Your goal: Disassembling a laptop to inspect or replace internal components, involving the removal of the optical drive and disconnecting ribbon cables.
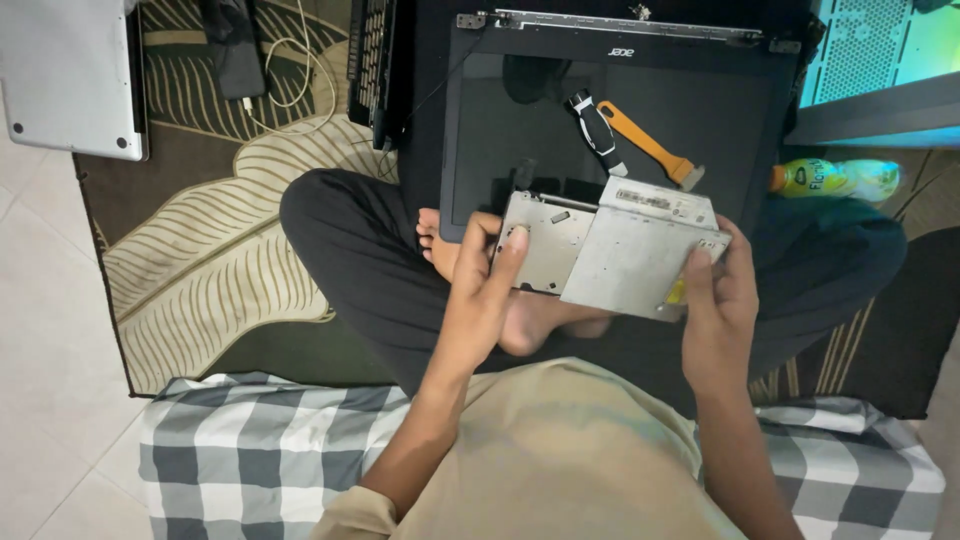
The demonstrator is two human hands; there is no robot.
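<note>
Both hands grip the metal drive [610, 250] above the laptop screen [520, 130]: left hand [480, 290] at its left end, right hand [722, 295] at its right, its long axis running between them.

Patterned rug [220, 260] spread over a pale tiled floor [50, 330].

On the rug lie a laptop screen panel [520, 130] at its far edge, a keyboard part [372, 60] beside it, a white cable [290, 70] and a dark strap [232, 45] toward the far left corner, a yellow-green bottle [835, 178] at right. A silver laptop [65, 70] overhangs the left edge; a checked cushion [240, 450] sits nearest.
</note>
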